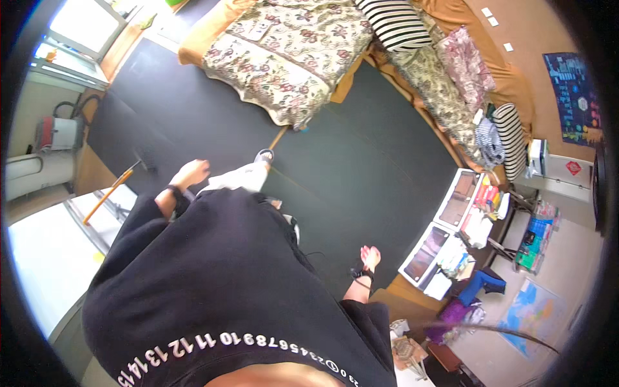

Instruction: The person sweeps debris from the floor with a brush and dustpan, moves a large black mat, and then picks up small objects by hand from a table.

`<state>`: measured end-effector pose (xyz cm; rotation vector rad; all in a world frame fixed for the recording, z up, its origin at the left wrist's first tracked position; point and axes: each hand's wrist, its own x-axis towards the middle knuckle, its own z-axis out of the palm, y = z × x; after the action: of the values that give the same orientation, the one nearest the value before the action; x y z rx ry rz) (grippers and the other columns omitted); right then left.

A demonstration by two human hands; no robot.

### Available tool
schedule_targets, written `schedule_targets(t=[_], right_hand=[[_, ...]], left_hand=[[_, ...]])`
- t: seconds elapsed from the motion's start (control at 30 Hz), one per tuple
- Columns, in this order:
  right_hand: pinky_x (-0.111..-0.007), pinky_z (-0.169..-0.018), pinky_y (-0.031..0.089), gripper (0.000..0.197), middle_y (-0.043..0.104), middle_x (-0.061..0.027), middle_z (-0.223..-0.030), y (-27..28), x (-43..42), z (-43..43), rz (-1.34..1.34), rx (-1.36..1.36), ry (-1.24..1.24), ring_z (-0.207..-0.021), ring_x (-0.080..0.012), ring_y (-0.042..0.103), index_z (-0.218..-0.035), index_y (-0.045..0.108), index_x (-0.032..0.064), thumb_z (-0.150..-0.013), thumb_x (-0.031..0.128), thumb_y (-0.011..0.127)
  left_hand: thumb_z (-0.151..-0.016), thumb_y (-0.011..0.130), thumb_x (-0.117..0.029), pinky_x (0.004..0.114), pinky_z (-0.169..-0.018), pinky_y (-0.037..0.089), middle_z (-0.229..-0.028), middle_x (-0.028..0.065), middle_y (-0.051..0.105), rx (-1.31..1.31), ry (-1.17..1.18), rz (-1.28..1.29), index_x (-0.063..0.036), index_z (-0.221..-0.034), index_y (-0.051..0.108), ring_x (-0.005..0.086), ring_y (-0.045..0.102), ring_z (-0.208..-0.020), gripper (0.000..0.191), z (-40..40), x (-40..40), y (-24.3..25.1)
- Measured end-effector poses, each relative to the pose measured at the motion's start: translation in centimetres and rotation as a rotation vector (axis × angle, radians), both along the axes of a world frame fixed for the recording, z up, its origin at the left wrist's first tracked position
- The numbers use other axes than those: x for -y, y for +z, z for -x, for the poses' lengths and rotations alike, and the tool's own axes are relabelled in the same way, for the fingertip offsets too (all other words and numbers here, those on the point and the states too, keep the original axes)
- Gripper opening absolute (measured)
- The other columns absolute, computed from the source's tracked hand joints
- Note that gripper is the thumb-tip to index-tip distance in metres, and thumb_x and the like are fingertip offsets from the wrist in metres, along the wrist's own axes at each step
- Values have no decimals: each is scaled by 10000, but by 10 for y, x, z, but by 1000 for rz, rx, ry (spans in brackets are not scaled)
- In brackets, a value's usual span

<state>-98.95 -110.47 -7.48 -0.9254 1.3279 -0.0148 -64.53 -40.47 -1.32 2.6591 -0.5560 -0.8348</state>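
My left hand (192, 173) hangs beside white trousers, fingers partly curled and slightly blurred, with a dark band at its wrist. Whether its fingers are closed does not show. Over the dark floor (348, 184), my right hand (371, 257) is held out at my other side, its fingers loosely bent and nothing seen in it; a dark watch or band circles that wrist. A foot in a grey sandal (265, 156) stands on the floor between the hands, near the edge of a floral bedspread (290, 63).
A long-handled tool with an orange shaft (109, 196) leans near a white surface at left. Two white-framed boxes (428, 254) and papers lie on a wooden table at right. A second bed or couch holds striped cushions (508, 140). An open window (87, 29) is at upper left.
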Motion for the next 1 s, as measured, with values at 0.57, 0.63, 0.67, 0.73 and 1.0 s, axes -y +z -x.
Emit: schedule_targets(t=[0.57,0.63,0.67,0.73,1.0], right_hand=[[-281,-688,505,380,688,-107,-854,118,30,-224,610,-236,1069,-721,-159,662,-1193,522,54,-854,200,611],[-277,-658,508,376,690,-94,-777,102,71,-199,654,-309,1125,-688,-159,663,-1159,539,53,-835,221,628],[-277,-652,508,372,688,-91,-759,98,91,-195,622,-340,1142,-685,-155,662,-1153,543,54,-833,221,632],[-290,-640,515,362,686,-110,-767,83,143,-188,543,-353,1157,-672,-162,661,-1139,549,46,-832,214,642],[-279,-623,522,265,669,-115,-767,67,373,-317,636,-166,1274,-653,-150,651,-1087,560,22,-858,147,606]], left_hand=[[-819,543,-167,454,-713,492,-808,207,637,-60,191,188,-29,-881,586,393,616,-787,157,-192,272,-53],[-822,550,-167,440,-701,492,-796,197,636,64,230,257,-37,-899,584,384,617,-780,155,-232,305,-50],[-826,552,-169,430,-695,492,-791,192,634,78,286,269,-43,-909,585,380,618,-779,154,-248,321,-51],[-834,551,-173,414,-684,493,-786,187,632,133,404,292,-54,-931,586,374,619,-773,157,-262,355,-56],[-833,557,-213,389,-672,494,-810,164,643,-170,204,-88,-34,-846,614,300,633,-739,188,-71,456,-123]])
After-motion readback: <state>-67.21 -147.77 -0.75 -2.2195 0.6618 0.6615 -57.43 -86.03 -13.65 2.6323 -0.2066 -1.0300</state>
